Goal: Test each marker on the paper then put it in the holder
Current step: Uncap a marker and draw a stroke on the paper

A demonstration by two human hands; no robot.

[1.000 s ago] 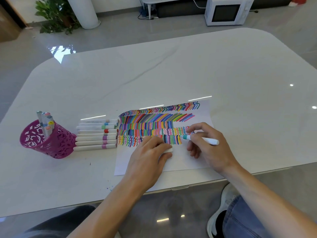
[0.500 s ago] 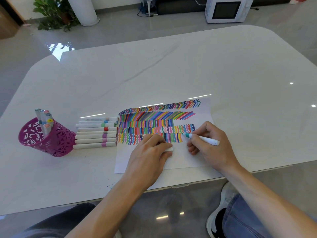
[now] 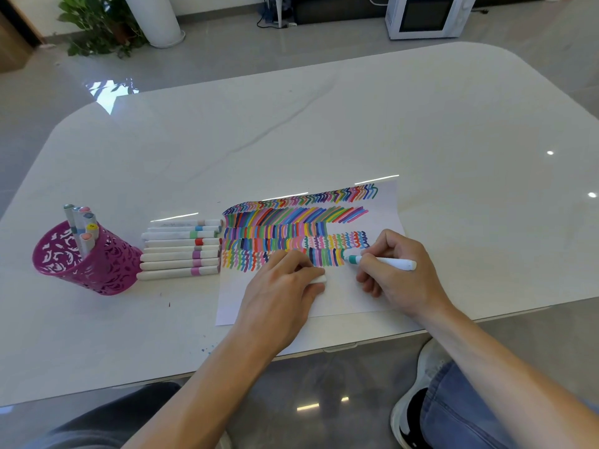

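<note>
White glossy table [image 3: 421, 124], and the paper [image 3: 343, 299] near its front edge is crowded with colour strokes. The right hand [image 3: 398, 273] pinches the teal marker [image 3: 385, 262], tip down at the right end of the lowest row. The left hand [image 3: 285, 286] rests on the sheet, fingers curled round what looks like the white cap [image 3: 319, 280]. By my reckoning, the few finished markers [image 3: 81, 222] standing in the pink holder [image 3: 107, 270] at far left are done. The row of capped markers [image 3: 181, 251] lying between holder and paper looks yet to be tested, and the teal one needs capping and dropping in.
</note>
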